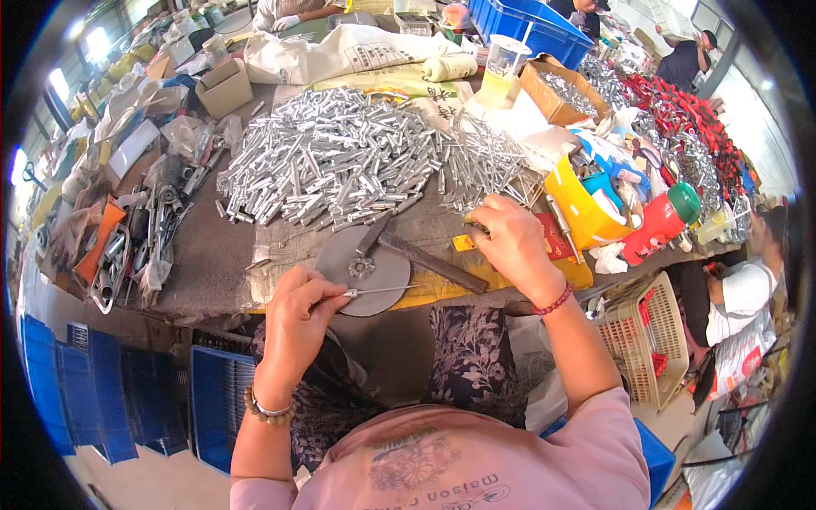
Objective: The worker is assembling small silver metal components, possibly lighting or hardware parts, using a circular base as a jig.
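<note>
My left hand (297,306) pinches a thin metal rod (382,290) by its thicker silver end; the rod points right over a grey round plate (336,255) at the table's front edge. A small flower-shaped metal piece (361,267) lies on that plate. Beside it rests a hammer (433,262), its head on the plate and its handle slanting toward the lower right. My right hand (514,246) hovers right of the hammer, fingers closed; what they hold, if anything, is hidden. Beyond lie a heap of short silver metal tubes (327,157) and a pile of thin rods (484,161).
A yellow container (578,200) and a red bottle with a green cap (659,223) stand at the right. Metal parts and an orange-handled tool (100,238) crowd the left. Behind are a cardboard box (223,89), a drink cup (501,72) and a blue crate (531,25). Other people work nearby.
</note>
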{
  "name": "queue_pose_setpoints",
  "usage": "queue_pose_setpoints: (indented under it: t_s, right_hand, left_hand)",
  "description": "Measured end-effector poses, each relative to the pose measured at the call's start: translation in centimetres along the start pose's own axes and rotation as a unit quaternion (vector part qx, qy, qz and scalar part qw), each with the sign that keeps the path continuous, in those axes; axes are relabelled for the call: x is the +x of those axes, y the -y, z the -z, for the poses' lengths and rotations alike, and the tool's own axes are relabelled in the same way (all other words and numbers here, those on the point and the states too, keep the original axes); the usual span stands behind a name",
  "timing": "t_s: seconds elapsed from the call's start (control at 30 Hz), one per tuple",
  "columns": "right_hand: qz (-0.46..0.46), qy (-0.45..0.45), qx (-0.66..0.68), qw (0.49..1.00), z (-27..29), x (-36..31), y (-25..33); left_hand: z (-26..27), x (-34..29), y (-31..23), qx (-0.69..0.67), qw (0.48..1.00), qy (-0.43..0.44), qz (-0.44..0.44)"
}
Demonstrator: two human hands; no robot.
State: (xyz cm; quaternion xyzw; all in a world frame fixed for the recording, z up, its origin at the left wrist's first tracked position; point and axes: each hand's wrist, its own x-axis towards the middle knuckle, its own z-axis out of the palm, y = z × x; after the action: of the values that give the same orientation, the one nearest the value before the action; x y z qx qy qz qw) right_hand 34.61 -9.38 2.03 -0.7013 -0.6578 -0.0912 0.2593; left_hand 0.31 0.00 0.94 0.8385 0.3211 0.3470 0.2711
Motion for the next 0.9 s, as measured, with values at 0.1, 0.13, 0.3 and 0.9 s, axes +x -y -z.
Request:
queue_pose_setpoints:
  t_s: [0.1,0.13,0.3,0.9]
  right_hand:
    - [-0.005,-0.003,-0.028,1.0,-0.7,0.5,0.0]
    - [-0.004,-0.003,-0.026,1.0,-0.8,0.7,0.0]
    - [-0.018,0.011,0.009,1.0,-1.1,1.3,-0.6]
    - [0.17,0.035,0.213,0.962,-2.7,1.5,12.6]
  left_hand:
    - [0.0,0.0,0.0,0.004,1.0,0.0,-0.001]
    - [0.0,0.0,0.0,0.005,1.0,-0.001,0.0]
    - [0.0,0.0,0.4,0.004,1.0,-0.002,-0.021]
    - [0.1,0.0,0.4,0.01,0.999,-0.006,-0.042]
